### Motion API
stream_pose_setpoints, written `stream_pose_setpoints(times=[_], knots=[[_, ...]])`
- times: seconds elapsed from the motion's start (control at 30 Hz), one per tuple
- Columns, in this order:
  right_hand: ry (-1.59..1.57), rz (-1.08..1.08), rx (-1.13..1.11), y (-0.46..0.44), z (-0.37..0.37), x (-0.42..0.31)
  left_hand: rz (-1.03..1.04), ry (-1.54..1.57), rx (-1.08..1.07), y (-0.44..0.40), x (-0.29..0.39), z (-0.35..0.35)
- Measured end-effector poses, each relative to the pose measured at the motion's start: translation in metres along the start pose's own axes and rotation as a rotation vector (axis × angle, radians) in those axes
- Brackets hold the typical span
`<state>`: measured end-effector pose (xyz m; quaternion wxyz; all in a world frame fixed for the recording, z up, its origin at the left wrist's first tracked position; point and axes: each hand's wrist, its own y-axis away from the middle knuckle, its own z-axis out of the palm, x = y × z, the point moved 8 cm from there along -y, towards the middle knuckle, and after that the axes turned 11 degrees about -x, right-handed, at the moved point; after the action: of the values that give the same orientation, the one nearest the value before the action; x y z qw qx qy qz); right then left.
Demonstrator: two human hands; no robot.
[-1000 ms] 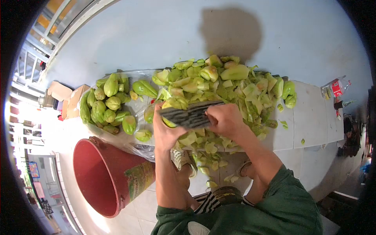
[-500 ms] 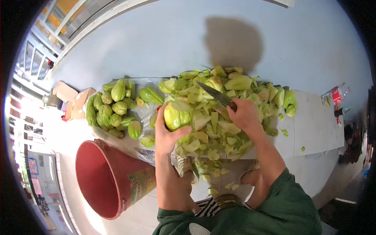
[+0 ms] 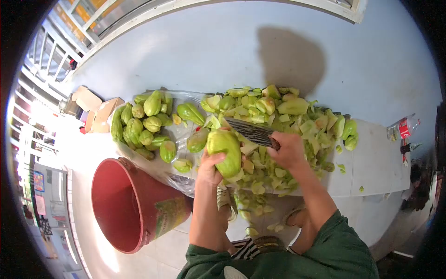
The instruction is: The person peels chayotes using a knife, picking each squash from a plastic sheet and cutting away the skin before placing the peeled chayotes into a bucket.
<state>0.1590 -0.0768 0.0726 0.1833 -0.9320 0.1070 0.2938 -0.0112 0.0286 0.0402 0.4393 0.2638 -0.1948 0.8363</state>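
Note:
A large green chayote (image 3: 225,153) is gripped in my left hand (image 3: 210,168), with the thumb across its side. My right hand (image 3: 289,151) is closed round the handle of a dark, streaked knife (image 3: 251,132). The blade points left, and its tip is by the top of the chayote. Under and behind both hands spreads a big heap of cut pieces and peelings (image 3: 297,122). Whole chayotes (image 3: 134,130) lie piled on clear plastic at the left.
A red bucket (image 3: 139,204) lies tilted at the lower left, its mouth facing left. Open cardboard boxes (image 3: 104,116) stand at the far left. A plastic bottle with a red label (image 3: 404,127) is at the right end of the tiled ledge (image 3: 376,162). Peelings also lie on the floor between my feet.
The knife has gone from lying across the chayote to beside its top, now held to its right. The chayote has been turned in my left hand. The view has shifted slightly.

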Motion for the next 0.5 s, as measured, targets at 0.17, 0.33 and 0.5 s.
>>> stream_pose_setpoints(times=[0.17, 0.33, 0.5], knots=[[0.073, -0.174, -0.054, 0.002, 0.000, -0.017, 0.138, -0.927, 0.142, -0.011, 0.015, 0.008], [0.035, -0.430, 0.054, 0.007, 0.007, -0.054, 0.261, -1.332, 0.340, -0.006, 0.014, -0.019], [0.077, -0.462, 0.042, 0.009, 0.010, -0.063, 0.211, -1.512, 0.524, -0.005, 0.018, -0.021]])
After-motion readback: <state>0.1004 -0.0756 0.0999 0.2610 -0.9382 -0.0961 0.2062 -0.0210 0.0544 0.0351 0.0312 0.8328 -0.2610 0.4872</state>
